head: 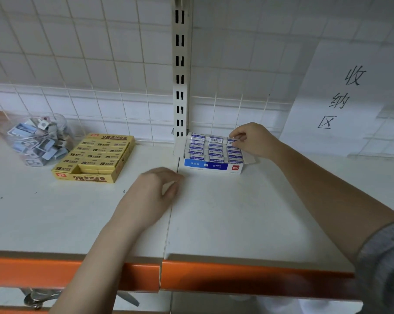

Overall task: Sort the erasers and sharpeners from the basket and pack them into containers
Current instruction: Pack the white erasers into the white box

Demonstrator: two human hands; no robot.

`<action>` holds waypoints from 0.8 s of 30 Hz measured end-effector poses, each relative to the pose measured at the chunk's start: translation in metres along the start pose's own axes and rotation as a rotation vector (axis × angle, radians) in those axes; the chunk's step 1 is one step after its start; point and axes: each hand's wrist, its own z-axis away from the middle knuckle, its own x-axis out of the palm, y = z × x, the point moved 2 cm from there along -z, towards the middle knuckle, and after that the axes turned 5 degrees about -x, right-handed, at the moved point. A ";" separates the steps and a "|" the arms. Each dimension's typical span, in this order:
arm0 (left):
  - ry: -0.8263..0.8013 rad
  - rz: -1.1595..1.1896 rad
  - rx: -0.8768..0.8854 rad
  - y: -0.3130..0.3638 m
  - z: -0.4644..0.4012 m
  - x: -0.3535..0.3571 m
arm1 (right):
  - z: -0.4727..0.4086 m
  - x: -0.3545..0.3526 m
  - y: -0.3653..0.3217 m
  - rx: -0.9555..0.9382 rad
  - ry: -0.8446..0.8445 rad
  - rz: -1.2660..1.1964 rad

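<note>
A white and blue eraser box (212,166) stands at the back of the shelf, filled with rows of blue-labelled erasers (214,148). My right hand (252,139) reaches over its far right corner and pinches one eraser (233,140) there. My left hand (154,193) hovers over the shelf in front of the box, fingers curled round a small white object that is partly hidden. A yellow box of 2B erasers (94,156) lies to the left. A clear round container (38,138) of sharpeners stands at the far left.
The white shelf (236,214) has an orange front edge (236,277) and a seam down the middle. A slotted metal upright (180,64) rises behind the blue box. A paper sign (341,98) hangs on the wire grid wall at right.
</note>
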 end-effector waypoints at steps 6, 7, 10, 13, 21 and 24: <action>-0.058 -0.175 -0.003 0.011 -0.051 0.005 | -0.009 -0.003 -0.011 -0.025 -0.025 0.005; -0.093 -0.198 0.013 0.014 -0.055 0.009 | -0.011 -0.002 -0.014 -0.029 -0.046 0.004; -0.158 -0.270 0.036 0.019 -0.063 0.018 | -0.017 0.002 -0.017 -0.046 -0.127 -0.008; -0.164 -0.291 0.024 0.014 -0.072 0.019 | -0.019 0.005 -0.016 -0.053 -0.120 -0.017; -0.130 -0.260 -0.044 0.012 -0.127 0.009 | -0.017 0.004 -0.010 -0.049 -0.126 -0.037; -0.215 -0.356 -0.042 0.011 -0.144 0.018 | -0.013 -0.001 -0.003 -0.038 -0.083 -0.045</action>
